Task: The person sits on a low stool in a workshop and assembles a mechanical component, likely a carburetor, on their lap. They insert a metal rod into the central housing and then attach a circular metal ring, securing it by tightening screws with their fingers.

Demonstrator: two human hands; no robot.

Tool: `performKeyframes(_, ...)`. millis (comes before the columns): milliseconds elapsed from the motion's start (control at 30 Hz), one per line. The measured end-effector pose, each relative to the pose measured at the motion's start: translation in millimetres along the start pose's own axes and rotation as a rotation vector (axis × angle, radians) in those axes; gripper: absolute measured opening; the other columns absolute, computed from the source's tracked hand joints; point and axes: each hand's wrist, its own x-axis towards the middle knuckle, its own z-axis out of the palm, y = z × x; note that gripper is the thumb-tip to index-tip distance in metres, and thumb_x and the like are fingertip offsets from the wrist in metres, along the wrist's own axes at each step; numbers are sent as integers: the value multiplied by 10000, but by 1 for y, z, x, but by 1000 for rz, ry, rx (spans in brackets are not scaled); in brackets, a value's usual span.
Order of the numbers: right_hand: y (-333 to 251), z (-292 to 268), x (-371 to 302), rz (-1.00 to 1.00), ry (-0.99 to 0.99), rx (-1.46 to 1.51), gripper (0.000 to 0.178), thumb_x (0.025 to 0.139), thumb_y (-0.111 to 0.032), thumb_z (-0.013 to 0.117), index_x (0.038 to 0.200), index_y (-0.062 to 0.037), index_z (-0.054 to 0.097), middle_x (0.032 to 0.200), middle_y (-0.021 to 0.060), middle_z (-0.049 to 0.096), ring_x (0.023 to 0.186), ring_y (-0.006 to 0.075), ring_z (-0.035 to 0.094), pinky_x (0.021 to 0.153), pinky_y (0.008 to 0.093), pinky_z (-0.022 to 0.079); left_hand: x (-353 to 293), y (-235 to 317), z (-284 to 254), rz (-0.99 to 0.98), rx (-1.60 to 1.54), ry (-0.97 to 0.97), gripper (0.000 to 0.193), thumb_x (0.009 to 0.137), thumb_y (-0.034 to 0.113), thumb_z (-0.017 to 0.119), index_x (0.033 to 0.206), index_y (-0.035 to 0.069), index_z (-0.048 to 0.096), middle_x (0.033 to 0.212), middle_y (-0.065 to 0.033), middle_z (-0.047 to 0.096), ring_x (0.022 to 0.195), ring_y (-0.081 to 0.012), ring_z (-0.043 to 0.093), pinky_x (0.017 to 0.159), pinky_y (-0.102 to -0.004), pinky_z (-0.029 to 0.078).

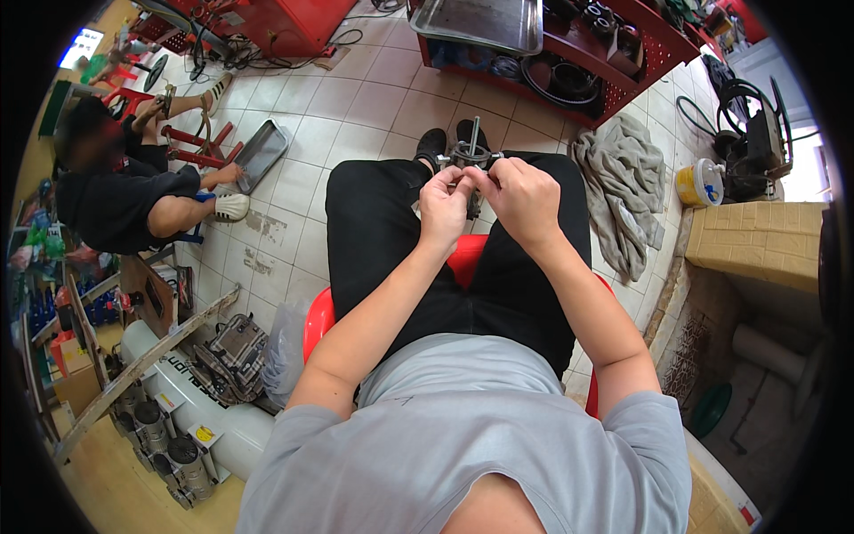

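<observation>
Between my knees stands a dark metal device [462,160] with a ring-shaped body, side bolts and a metal rod [475,133] pointing up. My left hand [445,210] is closed, thumb and fingers pinched at its near side. My right hand [527,201] is closed too, its fingertips meeting those of the left. Whatever small piece lies between the fingertips is hidden. The lower part of the device shows only partly below the hands. My thighs in black trousers [374,240] flank it on both sides.
A red cart [623,84] with a metal tray [480,27] stands ahead. A grey cloth [620,182] and a yellow-and-white bucket [699,183] lie to the right. At left, another person [116,187] sits beside a tray [263,156]; a white compressor tank [191,383] is nearer.
</observation>
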Motion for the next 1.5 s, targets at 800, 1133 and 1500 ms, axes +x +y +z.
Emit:
performKeyframes(800, 3, -5, 8, -100, -118, 142, 188, 798, -187, 697, 891, -68, 586, 691, 78, 612, 609, 272, 607, 572, 383, 466, 8, -7, -11, 2, -26, -11, 77, 931, 68, 614, 898, 8, 649, 781, 18, 634, 675, -21, 540, 598, -189, 430)
performKeyframes(1133, 0, -6, 5, -66, -141, 54, 205, 803, -222, 690, 758, -75, 553, 613, 58, 594, 581, 227, 604, 531, 359, 410, 10, -14, -9, 28, 51, 6, 94, 911, 90, 644, 874, 4, 644, 767, 8, 637, 659, -14, 543, 565, -201, 432)
performKeyframes(1500, -10, -8, 2, 98, -183, -27, 292, 850, -289, 671, 696, -80, 539, 570, 82, 594, 480, 272, 574, 470, 376, 425, 14, -9, -17, 419, 469, 99, 81, 900, 57, 636, 918, -22, 643, 811, -21, 615, 657, -64, 567, 590, -216, 459)
